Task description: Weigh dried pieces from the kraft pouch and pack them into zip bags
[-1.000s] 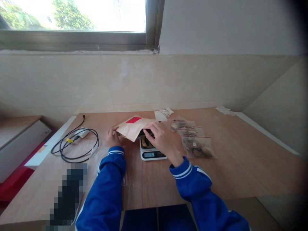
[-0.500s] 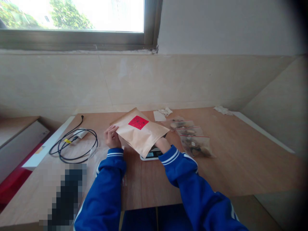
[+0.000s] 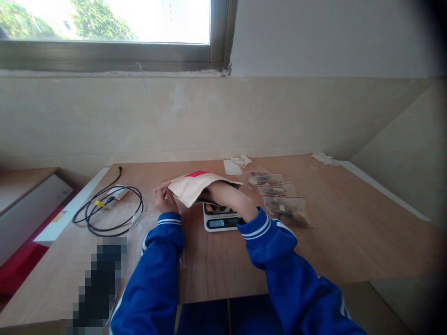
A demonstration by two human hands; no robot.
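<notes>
A kraft paper bag (image 3: pixel 190 186) with a red label is held nearly flat above a small white digital scale (image 3: pixel 220 217). My left hand (image 3: pixel 163 199) grips the bag's left edge. My right hand (image 3: pixel 223 194) reaches into the bag's open mouth, so only the wrist and the back of the hand show; its fingers are hidden inside. Dark bits lie on the scale's platform under the bag.
Three clear zip bags (image 3: pixel 282 200) with dark contents lie to the right of the scale. A coiled black cable (image 3: pixel 108 211) lies at the left of the wooden table (image 3: pixel 349 232). Crumpled white paper (image 3: pixel 239 163) sits near the wall. A blurred dark object (image 3: pixel 98 288) lies front left.
The bag was tilted up half a second ago with its label facing me; now it is lowered to nearly flat over the scale. My right hand stays inside it.
</notes>
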